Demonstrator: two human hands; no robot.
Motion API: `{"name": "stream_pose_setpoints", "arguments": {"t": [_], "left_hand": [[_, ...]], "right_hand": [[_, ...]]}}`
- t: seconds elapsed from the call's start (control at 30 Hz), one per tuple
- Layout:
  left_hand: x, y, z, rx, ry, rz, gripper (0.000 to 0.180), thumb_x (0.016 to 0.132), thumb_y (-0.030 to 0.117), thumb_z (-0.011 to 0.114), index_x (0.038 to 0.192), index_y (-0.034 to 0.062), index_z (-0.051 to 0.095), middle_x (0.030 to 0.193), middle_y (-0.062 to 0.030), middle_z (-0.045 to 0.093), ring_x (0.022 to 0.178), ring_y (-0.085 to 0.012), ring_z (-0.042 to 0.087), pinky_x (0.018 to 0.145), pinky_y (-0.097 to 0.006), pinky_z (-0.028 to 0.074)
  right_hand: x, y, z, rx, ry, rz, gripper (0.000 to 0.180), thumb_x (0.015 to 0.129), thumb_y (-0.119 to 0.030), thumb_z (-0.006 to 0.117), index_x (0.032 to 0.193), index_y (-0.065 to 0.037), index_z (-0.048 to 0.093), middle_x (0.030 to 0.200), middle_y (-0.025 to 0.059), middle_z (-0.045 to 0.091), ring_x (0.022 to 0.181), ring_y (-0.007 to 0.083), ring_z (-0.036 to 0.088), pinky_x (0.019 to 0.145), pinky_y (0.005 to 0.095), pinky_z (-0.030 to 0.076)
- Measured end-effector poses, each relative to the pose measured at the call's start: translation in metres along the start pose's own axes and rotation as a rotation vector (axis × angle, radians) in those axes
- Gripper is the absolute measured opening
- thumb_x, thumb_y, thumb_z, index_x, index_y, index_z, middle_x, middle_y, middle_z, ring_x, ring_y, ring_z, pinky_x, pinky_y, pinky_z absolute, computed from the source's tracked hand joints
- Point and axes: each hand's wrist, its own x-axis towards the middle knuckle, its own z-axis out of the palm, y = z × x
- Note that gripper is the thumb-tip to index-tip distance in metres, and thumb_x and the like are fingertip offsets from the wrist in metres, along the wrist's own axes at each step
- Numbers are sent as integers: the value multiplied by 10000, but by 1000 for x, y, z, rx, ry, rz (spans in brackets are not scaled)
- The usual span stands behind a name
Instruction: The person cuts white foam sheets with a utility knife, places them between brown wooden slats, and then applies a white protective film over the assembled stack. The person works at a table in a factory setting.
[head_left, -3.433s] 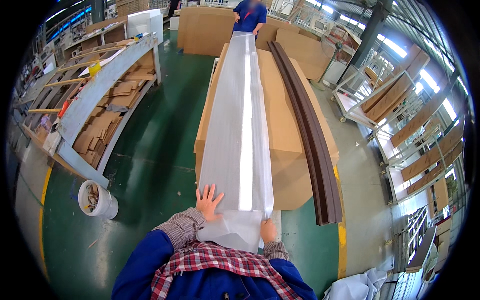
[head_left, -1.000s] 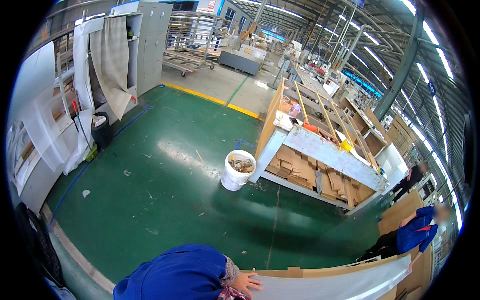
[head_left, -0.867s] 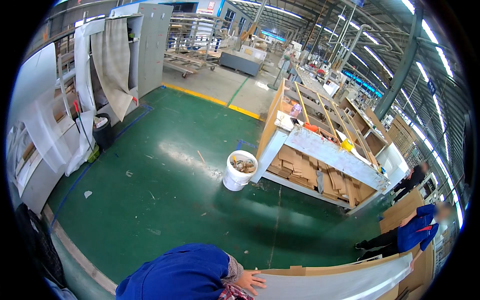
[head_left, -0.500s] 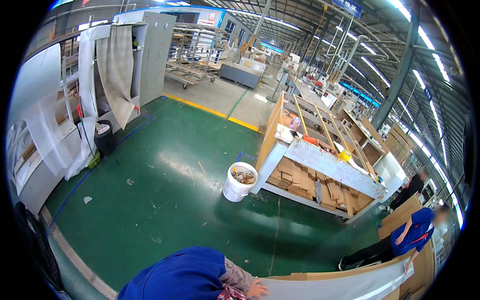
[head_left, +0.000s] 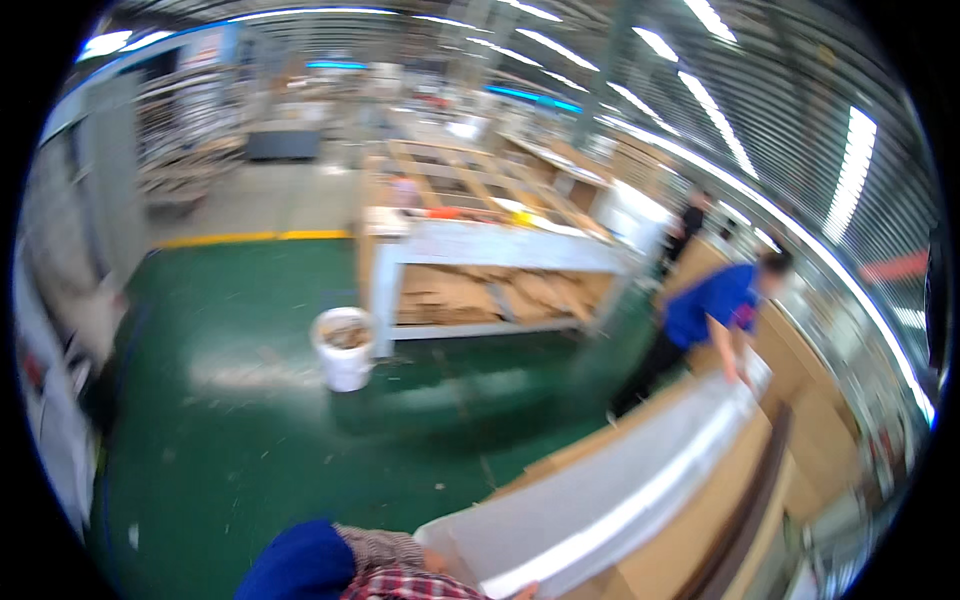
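A long panel (head_left: 590, 490), pale grey-white with a bright white strip along one side, stretches from the bottom middle toward the right. My left hand (head_left: 434, 561), below a checked cuff, is closed on the panel's near end; motion blurs its fingers. At the bottom edge, part of my right hand (head_left: 527, 591) grips the panel's near corner by the white strip, the rest being cut off. A co-worker in a blue shirt (head_left: 712, 305) bends over the far end, both hands on it. Brown cardboard (head_left: 650, 560) lies under and beside the panel.
A dark brown strip (head_left: 745, 500) runs along the cardboard at right. Ahead stands a workbench (head_left: 500, 245) with cardboard on its lower shelf, beside a white bucket (head_left: 345, 365) of scraps on the green floor (head_left: 260, 440). Another person (head_left: 688, 225) stands farther back.
My view has swung right, so the bench and bucket sit farther left. More of the panel shows, and my right hand has come into view. The co-worker now bends with both hands on the panel.
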Motion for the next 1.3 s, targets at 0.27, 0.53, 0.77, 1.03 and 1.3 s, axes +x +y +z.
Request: {"name": "stream_pose_setpoints", "arguments": {"t": [0.27,0.53,0.77,1.03,1.3], "left_hand": [[29,10,-9,57,-152,63,574,764,572,463,1112,131,583,1272,-122,436,1204,-302,365,951,-511,318],[37,16,-19,102,-209,55,538,768,538,475,1095,129,596,1233,-132,470,1171,-298,406,940,-483,341],[10,2,-29,130,-247,4,506,771,508,486,1080,127,608,1199,-140,500,1143,-294,442,931,-458,362],[-14,-12,-40,141,-178,-104,469,775,473,499,1063,124,621,1160,-149,534,1110,-290,483,921,-430,385],[-76,-5,-65,278,-206,-323,433,779,439,512,1046,122,635,1121,-159,568,1077,-286,524,911,-401,409]], "right_hand": [[-4,22,6,32,28,300,582,740,-404,636,1049,50,444,1003,259,545,923,418,537,791,467,425],[-1,64,27,-73,78,127,618,766,-419,608,1086,64,394,1014,309,528,942,436,534,802,481,417],[-8,10,-5,99,-67,278,659,777,-410,602,1113,108,369,1029,333,505,948,462,513,819,476,404],[-8,18,3,53,17,144,676,763,-391,621,1141,112,375,1066,340,491,981,462,499,844,476,395],[-8,-5,-11,94,-54,177,687,773,-387,614,1152,128,361,1067,352,485,999,461,490,863,462,385]]}}
